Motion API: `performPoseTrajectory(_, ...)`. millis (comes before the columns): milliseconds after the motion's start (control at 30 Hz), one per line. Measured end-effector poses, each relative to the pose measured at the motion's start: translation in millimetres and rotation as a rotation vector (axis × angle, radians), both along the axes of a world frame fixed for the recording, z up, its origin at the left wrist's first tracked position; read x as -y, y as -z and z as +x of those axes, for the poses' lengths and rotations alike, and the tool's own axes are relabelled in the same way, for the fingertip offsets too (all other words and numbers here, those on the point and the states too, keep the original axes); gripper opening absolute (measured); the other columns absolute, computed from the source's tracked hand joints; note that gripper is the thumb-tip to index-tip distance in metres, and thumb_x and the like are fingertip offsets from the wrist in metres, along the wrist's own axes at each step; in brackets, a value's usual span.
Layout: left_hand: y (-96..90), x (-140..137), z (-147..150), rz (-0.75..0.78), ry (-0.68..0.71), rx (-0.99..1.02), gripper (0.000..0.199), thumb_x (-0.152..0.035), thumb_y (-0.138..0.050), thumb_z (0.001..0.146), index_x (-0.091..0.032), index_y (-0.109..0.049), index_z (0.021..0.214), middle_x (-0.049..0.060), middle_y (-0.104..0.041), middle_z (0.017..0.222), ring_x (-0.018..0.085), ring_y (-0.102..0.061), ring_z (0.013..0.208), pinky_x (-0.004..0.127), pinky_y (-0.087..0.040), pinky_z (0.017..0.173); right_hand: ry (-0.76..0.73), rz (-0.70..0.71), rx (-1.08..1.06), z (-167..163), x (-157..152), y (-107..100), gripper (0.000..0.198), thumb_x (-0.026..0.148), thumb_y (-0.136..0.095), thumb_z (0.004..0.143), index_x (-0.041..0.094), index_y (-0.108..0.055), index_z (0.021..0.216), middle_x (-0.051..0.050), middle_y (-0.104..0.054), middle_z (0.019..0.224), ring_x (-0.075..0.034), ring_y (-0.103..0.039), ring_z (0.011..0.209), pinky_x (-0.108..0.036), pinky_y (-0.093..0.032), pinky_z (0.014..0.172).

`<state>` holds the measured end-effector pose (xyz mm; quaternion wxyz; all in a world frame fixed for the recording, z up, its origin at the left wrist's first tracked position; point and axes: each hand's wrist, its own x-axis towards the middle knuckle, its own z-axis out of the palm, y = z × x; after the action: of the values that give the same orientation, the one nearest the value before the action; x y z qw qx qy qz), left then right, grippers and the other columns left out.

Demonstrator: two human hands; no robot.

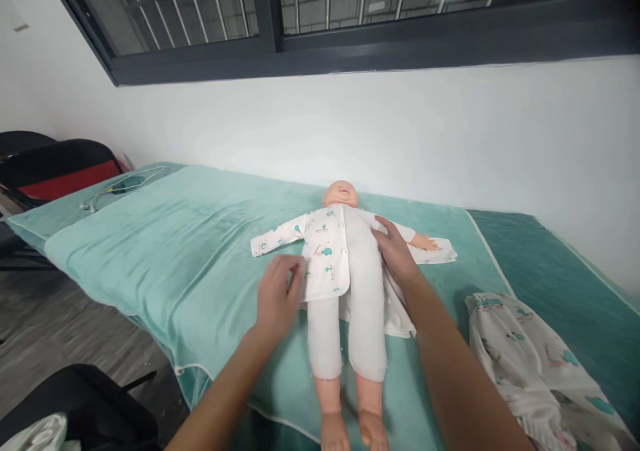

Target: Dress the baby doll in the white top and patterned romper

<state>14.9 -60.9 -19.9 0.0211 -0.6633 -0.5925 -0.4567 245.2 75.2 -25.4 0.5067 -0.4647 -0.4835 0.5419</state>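
Firstly, one doll (367, 284), face up in front of me on a green cover (200, 237), long axis running away from my body. Feet (334, 431): two, bare, nearest me. Printed cloth (530, 364): one bundle, rumpled, to the right of my right forearm. Left hand (280, 284): fingers curled, beside the jacket's hem (blurred; I cannot tell whether it pinches the fabric). Right hand (397, 254): farther forward, thumb and finger parted against the doll's other flank. My hands are apart, torso between them, the right more closely against it. Jacket (325, 257): white, printed, one front panel over the torso, the other flank uncovered by print. Sleeve (277, 237): one, stretched out flat on my left. Doll's hand (425, 241): out to my right, over printed fabric. Head (341, 194): farthest, towards the white wall (450, 131).
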Motion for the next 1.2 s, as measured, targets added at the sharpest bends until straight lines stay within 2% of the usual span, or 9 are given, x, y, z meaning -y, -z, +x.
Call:
performPoseTrajectory(67,11.8,-18,-25,-0.056,-0.189,-0.109,0.033,-0.02,-0.049,0.092,-0.018,-0.056,0.124,0.015,-0.059,0.127,0.028,-0.054,0.121,0.044,-0.048,0.098,-0.001,-0.002,0.006,0,0,0,0.064,0.048,-0.07,0.077,0.032,-0.05,0.136,-0.004,-0.07,0.118,-0.024,-0.069,0.101,-0.04,-0.054,0.092)
performPoseTrajectory(167,23.4,-45,-58,-0.304,-0.412,-0.202,0.056,-0.017,-0.046,0.088,-0.014,-0.041,0.144,0.02,-0.044,0.149,0.036,-0.04,0.137,0.055,-0.041,0.106,0.002,0.008,0.011,0,-1,1,0.065,0.049,-0.07,0.077,0.032,-0.049,0.136,-0.004,-0.07,0.117,-0.024,-0.069,0.099,-0.04,-0.055,0.091)
performPoseTrajectory(367,24.9,-77,-89,-0.514,-0.424,-0.325,0.058,-0.012,-0.028,0.092,-0.011,-0.036,0.149,0.017,-0.038,0.156,0.032,-0.04,0.14,0.052,-0.034,0.113,0.003,0.018,0.031,1,-2,5,0.065,0.051,-0.069,0.077,0.033,-0.05,0.137,-0.003,-0.07,0.118,-0.025,-0.068,0.102,-0.039,-0.055,0.091)
performPoseTrajectory(533,22.1,-98,-108,-0.523,-0.443,-0.284,0.053,-0.012,-0.026,0.094,-0.015,-0.044,0.144,0.016,-0.046,0.15,0.03,-0.047,0.135,0.05,-0.038,0.11,-0.004,0.021,0.031,2,-1,5,0.065,0.051,-0.069,0.078,0.033,-0.049,0.137,-0.003,-0.07,0.117,-0.024,-0.069,0.1,-0.04,-0.055,0.091)
performPoseTrajectory(667,19.7,-109,-118,-0.522,-0.476,-0.265,0.056,-0.013,-0.027,0.094,-0.016,-0.039,0.148,0.015,-0.044,0.152,0.032,-0.046,0.136,0.051,-0.041,0.107,-0.006,0.011,0.033,1,1,1,0.065,0.05,-0.068,0.079,0.032,-0.048,0.138,-0.004,-0.069,0.119,-0.024,-0.068,0.101,-0.039,-0.054,0.093)
performPoseTrajectory(767,18.1,-111,-119,-0.49,-0.51,-0.248,0.06,-0.013,-0.029,0.092,-0.016,-0.034,0.152,0.015,-0.043,0.153,0.032,-0.047,0.134,0.049,-0.044,0.104,-0.007,0.002,0.044,0,2,-1,0.065,0.051,-0.068,0.079,0.032,-0.048,0.138,-0.005,-0.068,0.121,-0.024,-0.068,0.103,-0.039,-0.054,0.094)
performPoseTrajectory(900,17.9,-104,-114,-0.422,-0.525,-0.275,0.057,-0.015,-0.031,0.092,-0.017,-0.043,0.148,0.014,-0.045,0.152,0.032,-0.047,0.134,0.05,-0.045,0.103,-0.009,-0.006,0.05,1,2,-2,0.068,0.052,-0.069,0.078,0.033,-0.047,0.139,-0.005,-0.067,0.124,-0.025,-0.065,0.112,-0.041,-0.053,0.097)
performPoseTrajectory(1067,21.5,-93,-108,-0.308,-0.436,-0.404,0.053,-0.01,-0.036,0.087,-0.021,-0.057,0.135,0.01,-0.054,0.145,0.031,-0.047,0.133,0.05,-0.041,0.107,-0.013,0.012,0.031,1,0,2,0.067,0.052,-0.069,0.078,0.033,-0.048,0.138,-0.005,-0.067,0.124,-0.025,-0.064,0.115,-0.041,-0.052,0.098)
performPoseTrajectory(1200,24.0,-88,-105,-0.267,-0.346,-0.445,0.062,-0.004,-0.04,0.079,-0.02,-0.055,0.137,0.009,-0.054,0.145,0.026,-0.047,0.133,0.044,-0.035,0.114,-0.01,0.019,0.04,1,0,3,0.066,0.053,-0.069,0.078,0.033,-0.048,0.138,-0.004,-0.069,0.12,-0.025,-0.066,0.109,-0.042,-0.053,0.097)
